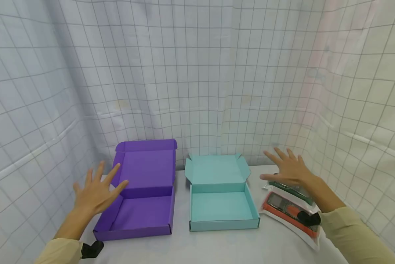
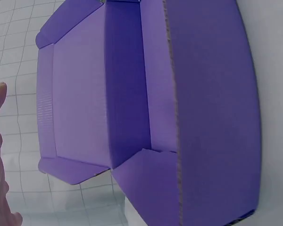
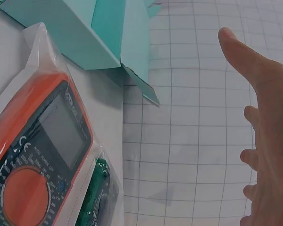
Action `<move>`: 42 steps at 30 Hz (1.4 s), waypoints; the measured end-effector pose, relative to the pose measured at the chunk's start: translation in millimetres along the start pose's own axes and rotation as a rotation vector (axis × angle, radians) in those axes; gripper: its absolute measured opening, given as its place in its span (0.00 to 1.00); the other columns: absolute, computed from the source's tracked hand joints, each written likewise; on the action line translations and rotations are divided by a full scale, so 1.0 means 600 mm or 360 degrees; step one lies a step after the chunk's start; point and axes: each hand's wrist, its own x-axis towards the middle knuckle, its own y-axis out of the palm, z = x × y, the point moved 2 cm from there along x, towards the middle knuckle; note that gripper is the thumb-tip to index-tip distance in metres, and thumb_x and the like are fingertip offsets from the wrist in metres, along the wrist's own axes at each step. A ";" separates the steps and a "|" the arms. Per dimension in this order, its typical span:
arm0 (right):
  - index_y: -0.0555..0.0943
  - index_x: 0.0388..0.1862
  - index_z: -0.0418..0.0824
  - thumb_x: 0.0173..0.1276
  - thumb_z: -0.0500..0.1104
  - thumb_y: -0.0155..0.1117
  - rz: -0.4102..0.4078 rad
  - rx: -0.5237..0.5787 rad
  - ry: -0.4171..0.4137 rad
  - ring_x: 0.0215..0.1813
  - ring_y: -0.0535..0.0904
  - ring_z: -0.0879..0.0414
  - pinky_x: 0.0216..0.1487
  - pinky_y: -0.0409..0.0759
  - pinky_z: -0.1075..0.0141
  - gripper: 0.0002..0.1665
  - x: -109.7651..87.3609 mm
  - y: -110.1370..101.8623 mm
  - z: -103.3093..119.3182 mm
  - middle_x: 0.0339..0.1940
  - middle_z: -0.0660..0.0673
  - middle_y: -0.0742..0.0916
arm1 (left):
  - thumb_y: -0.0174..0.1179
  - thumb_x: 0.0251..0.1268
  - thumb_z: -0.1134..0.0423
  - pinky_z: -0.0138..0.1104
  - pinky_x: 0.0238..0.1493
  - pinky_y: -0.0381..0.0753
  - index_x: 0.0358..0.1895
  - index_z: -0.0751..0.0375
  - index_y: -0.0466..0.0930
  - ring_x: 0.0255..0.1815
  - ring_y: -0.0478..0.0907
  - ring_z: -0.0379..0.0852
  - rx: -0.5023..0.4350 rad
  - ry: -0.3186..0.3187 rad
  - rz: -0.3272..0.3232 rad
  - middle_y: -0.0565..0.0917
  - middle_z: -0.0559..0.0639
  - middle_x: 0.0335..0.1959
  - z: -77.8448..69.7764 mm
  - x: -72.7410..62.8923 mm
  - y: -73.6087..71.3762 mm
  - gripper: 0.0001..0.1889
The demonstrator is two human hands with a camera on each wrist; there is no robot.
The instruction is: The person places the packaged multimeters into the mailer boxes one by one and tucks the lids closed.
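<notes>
My left hand [image 1: 92, 194] is held with fingers spread near the left side of an open purple cardboard box [image 1: 144, 214], holding nothing. In the left wrist view that purple box [image 2: 217, 103] fills the middle, lid folded back. With fingers likewise spread, my right hand [image 1: 290, 169] hovers above the bagged items on the right and holds nothing. Nearest to it are a dark green item [image 1: 291, 191] in a clear bag, partly hidden by the wrist, and an orange multimeter [image 1: 285, 209] in a clear bag. The right wrist view shows the multimeter's [image 3: 26, 195] orange dial and grey screen.
An open teal cardboard box [image 1: 222, 207] stands between the purple box and the bagged items, its lid leaning back. All rest on a white table [image 1: 217, 247]. White curtains [image 1: 197, 80] with a grid pattern enclose the back and both sides.
</notes>
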 end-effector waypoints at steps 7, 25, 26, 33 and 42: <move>0.60 0.83 0.44 0.64 0.75 0.63 -0.0020 -0.0008 0.0013 0.76 0.48 0.17 0.63 0.48 0.17 0.59 -0.009 0.007 -0.035 0.80 0.26 0.60 | 0.48 0.76 0.32 0.83 0.56 0.50 0.86 0.48 0.44 0.74 0.41 0.87 -0.0090 0.0014 0.0046 0.40 0.76 0.81 0.022 -0.025 0.011 0.45; 0.61 0.80 0.31 0.59 0.62 0.75 -0.0103 0.0333 -0.0050 0.75 0.57 0.21 0.64 0.57 0.22 0.61 -0.029 0.049 -0.119 0.77 0.23 0.65 | 0.67 0.69 0.47 0.76 0.64 0.53 0.83 0.65 0.30 0.74 0.46 0.84 -0.0850 -0.0159 0.0263 0.45 0.81 0.78 0.063 -0.071 0.050 0.58; 0.60 0.80 0.31 0.60 0.62 0.74 -0.0099 0.0365 -0.0045 0.75 0.57 0.22 0.64 0.57 0.22 0.61 -0.030 0.052 -0.122 0.77 0.23 0.65 | 0.67 0.70 0.48 0.77 0.64 0.52 0.84 0.63 0.28 0.74 0.45 0.85 -0.0913 -0.0206 0.0314 0.42 0.80 0.79 0.066 -0.074 0.052 0.59; 0.54 0.83 0.34 0.63 0.60 0.73 -0.0052 0.0504 0.0034 0.75 0.56 0.22 0.63 0.57 0.20 0.61 -0.040 0.069 -0.145 0.79 0.24 0.62 | 0.64 0.72 0.57 0.75 0.67 0.50 0.83 0.58 0.22 0.76 0.42 0.83 -0.1257 -0.0261 0.0521 0.40 0.80 0.79 0.085 -0.095 0.069 0.57; 0.52 0.84 0.35 0.66 0.61 0.71 0.0059 0.0586 0.0141 0.72 0.58 0.18 0.58 0.61 0.19 0.60 -0.047 0.100 -0.166 0.78 0.21 0.60 | 0.61 0.73 0.67 0.36 0.61 0.74 0.82 0.68 0.26 0.74 0.38 0.85 -0.1531 -0.0142 0.0667 0.39 0.78 0.80 0.108 -0.115 0.079 0.52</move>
